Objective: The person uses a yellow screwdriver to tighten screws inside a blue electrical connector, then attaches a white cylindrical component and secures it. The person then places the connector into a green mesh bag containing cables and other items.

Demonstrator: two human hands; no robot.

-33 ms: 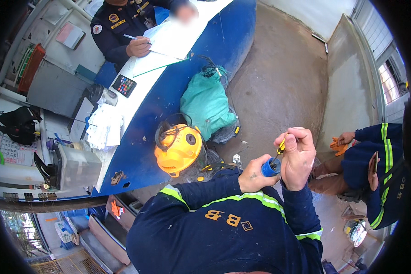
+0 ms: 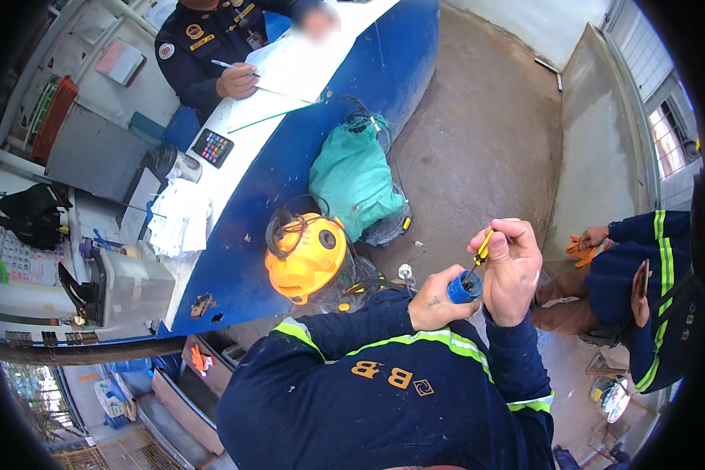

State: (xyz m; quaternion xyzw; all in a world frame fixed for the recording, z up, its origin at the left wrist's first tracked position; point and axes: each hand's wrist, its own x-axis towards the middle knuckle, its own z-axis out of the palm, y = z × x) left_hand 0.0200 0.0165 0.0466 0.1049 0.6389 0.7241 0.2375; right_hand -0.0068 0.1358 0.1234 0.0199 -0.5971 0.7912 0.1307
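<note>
My left hand (image 2: 433, 304) is wrapped round a short blue cylindrical piece (image 2: 463, 291), its open end facing up and dark inside. In my right hand (image 2: 514, 278), a small yellow-and-black screwdriver (image 2: 482, 250) is pinched between thumb and fingers. Its shaft slants down to the open end of the blue piece; where the tip rests inside cannot be made out. Both hands are close together in front of my chest.
Left of my hands, a yellow rounded machine (image 2: 305, 258) and a green sack (image 2: 354, 178) stand by a blue-fronted counter (image 2: 251, 223). Behind the counter a person (image 2: 211, 59) holds a pen. At right another person (image 2: 642, 282) holds orange gloves (image 2: 581, 251).
</note>
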